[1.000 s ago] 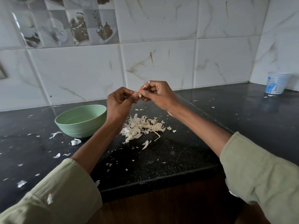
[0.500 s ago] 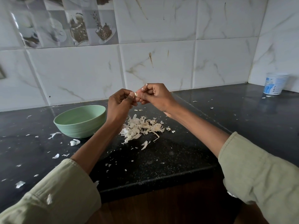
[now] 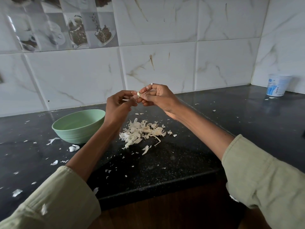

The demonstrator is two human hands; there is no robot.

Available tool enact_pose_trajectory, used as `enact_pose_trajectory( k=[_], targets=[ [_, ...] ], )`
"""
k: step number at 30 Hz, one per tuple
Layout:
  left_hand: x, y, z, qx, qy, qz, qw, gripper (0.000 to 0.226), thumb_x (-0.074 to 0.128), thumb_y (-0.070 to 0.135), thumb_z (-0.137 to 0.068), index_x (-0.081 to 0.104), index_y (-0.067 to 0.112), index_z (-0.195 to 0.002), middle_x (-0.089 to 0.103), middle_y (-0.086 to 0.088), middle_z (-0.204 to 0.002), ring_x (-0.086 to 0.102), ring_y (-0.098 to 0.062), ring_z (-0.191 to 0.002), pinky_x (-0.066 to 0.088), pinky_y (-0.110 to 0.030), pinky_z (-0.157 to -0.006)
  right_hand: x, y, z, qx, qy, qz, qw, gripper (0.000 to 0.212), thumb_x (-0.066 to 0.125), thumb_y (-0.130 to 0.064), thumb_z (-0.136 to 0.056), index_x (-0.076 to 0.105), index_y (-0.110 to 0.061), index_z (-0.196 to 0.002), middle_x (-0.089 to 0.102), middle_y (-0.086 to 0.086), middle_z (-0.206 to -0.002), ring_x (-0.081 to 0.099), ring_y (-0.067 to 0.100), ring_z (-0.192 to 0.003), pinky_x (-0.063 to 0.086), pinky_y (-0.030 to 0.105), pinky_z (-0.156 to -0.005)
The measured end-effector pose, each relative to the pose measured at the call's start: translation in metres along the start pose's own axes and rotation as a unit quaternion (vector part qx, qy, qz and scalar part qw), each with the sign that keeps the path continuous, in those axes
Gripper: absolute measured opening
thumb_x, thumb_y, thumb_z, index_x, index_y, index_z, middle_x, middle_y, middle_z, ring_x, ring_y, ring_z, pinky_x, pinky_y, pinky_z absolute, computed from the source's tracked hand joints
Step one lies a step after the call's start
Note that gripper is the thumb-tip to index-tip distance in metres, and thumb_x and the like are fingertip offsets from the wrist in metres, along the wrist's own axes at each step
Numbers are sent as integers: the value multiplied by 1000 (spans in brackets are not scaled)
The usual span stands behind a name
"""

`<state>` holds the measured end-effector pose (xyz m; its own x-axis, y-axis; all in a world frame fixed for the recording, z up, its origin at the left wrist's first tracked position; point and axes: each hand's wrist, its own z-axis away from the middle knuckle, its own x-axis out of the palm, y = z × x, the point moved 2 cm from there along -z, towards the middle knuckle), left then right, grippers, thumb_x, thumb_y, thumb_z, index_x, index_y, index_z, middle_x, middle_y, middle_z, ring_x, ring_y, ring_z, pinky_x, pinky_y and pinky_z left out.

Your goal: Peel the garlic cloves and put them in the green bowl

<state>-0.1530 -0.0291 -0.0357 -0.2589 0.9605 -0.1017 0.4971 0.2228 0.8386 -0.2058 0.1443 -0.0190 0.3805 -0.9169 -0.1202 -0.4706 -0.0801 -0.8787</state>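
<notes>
Nearest the camera, two pale green sleeves reach forward over the front edge of the dark bench, which is flecked with small white scraps. Further in, a loose heap of papery garlic skins lies on the bench between the forearms, and just to its left stands the green bowl; from this angle its inside shows no cloves, though the near wall hides part of the bottom. Above the heap, both hands are raised and meet in the air. The left hand has its fingers curled, with the tips pinching one end of a single garlic clove; the right hand pinches the other side, and a thin pale strip of skin seems to run from the clove under its fingers. The step in hand looks like the peeling itself, with the clove partly stripped at best. The next move probably calls for pulling the loosened skin clear, letting it fall onto the heap, checking for clinging bits, then carrying the bare clove left and down to the bowl. Beyond the hands rises the tiled wall, and far right in the corner stands a white tub.
</notes>
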Motion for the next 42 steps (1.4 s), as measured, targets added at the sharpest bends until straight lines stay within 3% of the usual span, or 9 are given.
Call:
enact_pose_trajectory(
  k=[3,7,12,14,19,29,33,42],
  targets=[
    [0,0,0,3,-7,-4,1000,16,78,18,-95,77,13,-109,78,-1,-90,71,-6,-80,50,-15,-66,0,1,-1,6,-8,11,1000,16,67,-2,-97,61,1,-111,74,27,-105,69,18,-79,60,28,-75],
    [0,-2,-1,-2,-2,-11,1000,18,80,20,-93,76,10,-108,79,-8,-93,72,-10,-82,50,-18,-67,1,3,-3,-8,1,73,997,8,63,-4,-101,61,-2,-108,75,24,-99,70,20,-81,61,31,-78],
    [1,-1,-1,6,1,-3,1000,27,81,28,-92,75,7,-107,80,-5,-97,72,-9,-87,54,-18,-71,-1,6,-5,-43,44,145,988,8,77,-12,-92,72,-12,-98,75,10,-92,70,17,-76,64,40,-80],
    [1,-2,-1,9,2,4,1000,29,82,26,-91,74,5,-110,80,-6,-96,72,-9,-85,55,-19,-71,-2,6,-5,-38,53,139,988,7,77,-9,-90,74,-11,-97,75,10,-93,70,16,-77,64,41,-81],
    [-2,-2,-2,31,10,1,999,27,85,17,-88,73,3,-108,79,-7,-96,74,-11,-83,57,-21,-72,-1,0,-3,-20,35,104,994,12,72,-8,-93,78,-2,-102,77,8,-95,69,11,-81,58,26,-74],
    [-2,5,1,55,2,-7,998,32,93,12,-76,80,5,-105,81,-7,-94,79,-22,-91,63,-31,-87,-3,-3,1,-24,45,70,996,9,79,-9,-89,78,-4,-96,78,16,-89,72,16,-76,60,27,-73],
    [0,9,5,65,23,-32,997,28,93,17,-77,82,8,-101,81,-2,-91,79,-18,-86,63,-28,-82,-2,-4,2,-26,40,66,997,4,80,-8,-88,77,-9,-91,79,8,-82,72,13,-73,59,24,-70],
    [3,13,9,57,31,-27,998,25,93,22,-79,82,8,-97,82,0,-90,79,-16,-86,62,-25,-81,-3,-2,-1,-26,61,67,996,3,79,-5,-87,77,-7,-89,77,8,-77,72,16,-71,60,25,-68]
  ],
)
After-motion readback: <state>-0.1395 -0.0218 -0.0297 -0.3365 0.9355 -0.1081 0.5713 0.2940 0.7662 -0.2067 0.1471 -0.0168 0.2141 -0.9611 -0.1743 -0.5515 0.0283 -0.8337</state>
